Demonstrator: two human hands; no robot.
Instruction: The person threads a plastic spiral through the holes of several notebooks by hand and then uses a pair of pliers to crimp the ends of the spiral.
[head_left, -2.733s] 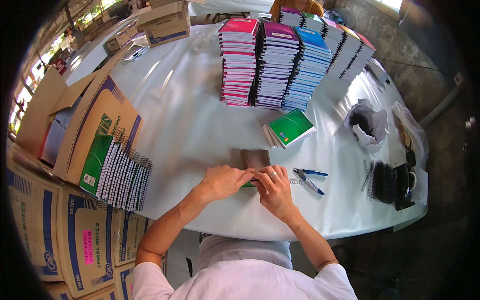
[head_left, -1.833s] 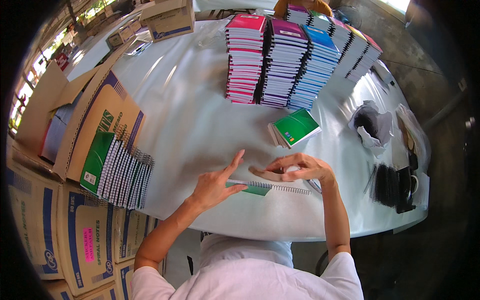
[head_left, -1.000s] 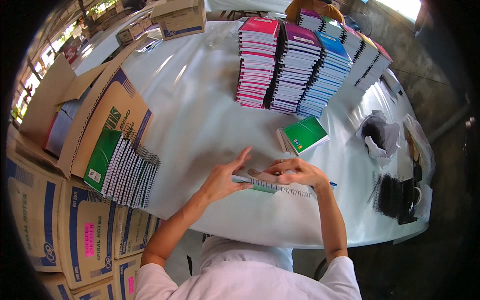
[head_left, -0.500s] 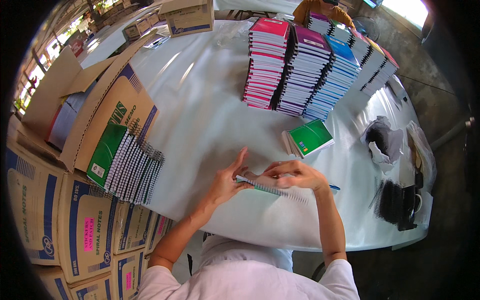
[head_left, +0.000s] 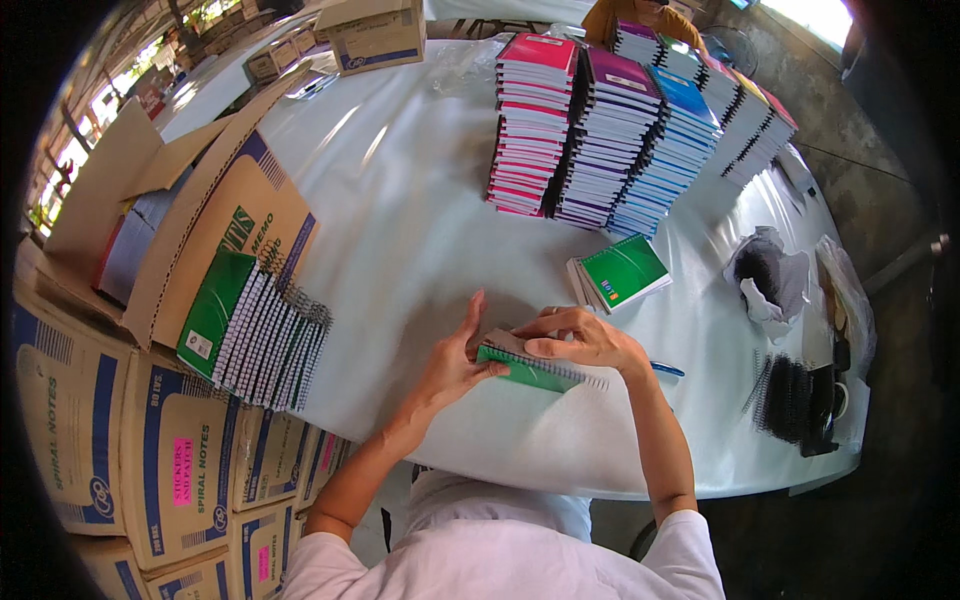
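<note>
A small green spiral notebook [head_left: 538, 373] is held just above the near part of the table, its green cover partly showing and its coil edge facing up. The loose end of the wire coil [head_left: 592, 381] sticks out past its right end. My left hand [head_left: 452, 362] grips the notebook's left end, thumb and fingers on either side. At the coil edge, my right hand [head_left: 592, 340] has its fingers bent over the notebook's far side. Just beyond lie green-covered notepads [head_left: 625, 273]. A blue pen [head_left: 667, 370] rests right of my right hand.
Tall stacks of pink [head_left: 530, 130], purple [head_left: 612, 140] and blue notebooks [head_left: 668, 150] stand at the back. Coil-bound green notebooks [head_left: 262, 335] lean by an open carton [head_left: 245, 230] at left. Black coils [head_left: 783, 400] and a paper-wrapped bundle [head_left: 770, 280] lie right. Another person [head_left: 600, 22] is behind.
The notebook has tilted so that more of its green cover shows. My right hand has shifted slightly left and its fingers have come down closer onto the notebook.
</note>
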